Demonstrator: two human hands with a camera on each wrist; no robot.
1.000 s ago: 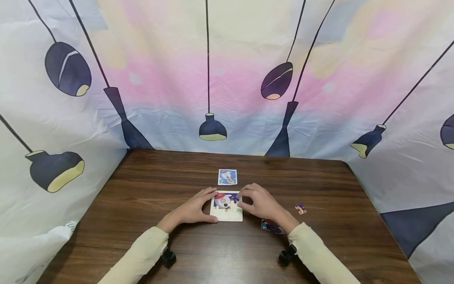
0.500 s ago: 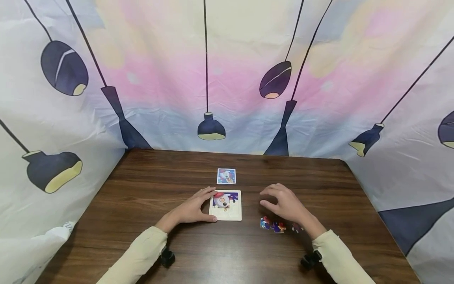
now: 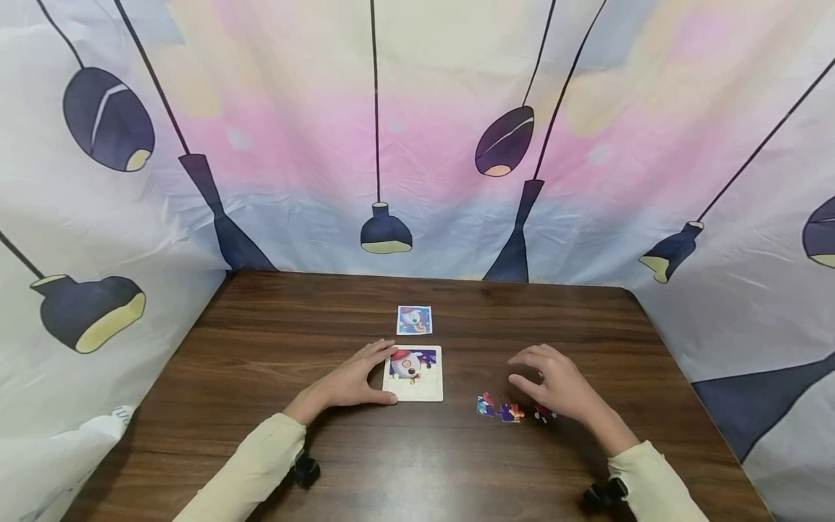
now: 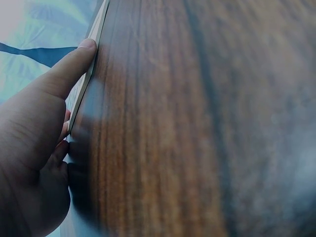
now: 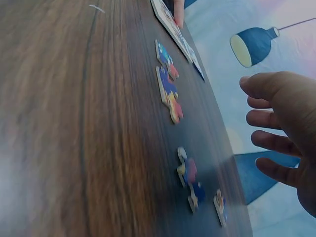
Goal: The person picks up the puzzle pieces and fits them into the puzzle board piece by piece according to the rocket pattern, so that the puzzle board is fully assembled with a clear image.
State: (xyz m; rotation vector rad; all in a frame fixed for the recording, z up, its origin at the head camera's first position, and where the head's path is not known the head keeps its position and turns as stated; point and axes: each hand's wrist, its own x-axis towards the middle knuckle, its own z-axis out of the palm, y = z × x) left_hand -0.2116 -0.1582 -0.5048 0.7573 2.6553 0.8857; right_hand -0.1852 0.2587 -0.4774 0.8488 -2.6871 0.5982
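The left hand grips the left side of a square puzzle board, fingers at its upper left corner and thumb at its lower left. In the left wrist view, the thumb of that hand lies against the board's edge. Part of a white animal picture with a red patch fills the board's upper area. The right hand hovers, empty and loosely bent, above loose puzzle pieces, partly hiding some. Its fingers hang apart in the right wrist view, where the hand is clear of the pieces.
Behind the board lies a small picture card with a similar image. Several loose pieces are spread to the board's right. A curtain printed with lamps hangs around the back and sides of the brown wooden table.
The right hand has left the board's right edge and moved right, over the loose pieces, uncovering those nearest the board. The left hand stays on the board. The head view has shifted slightly.
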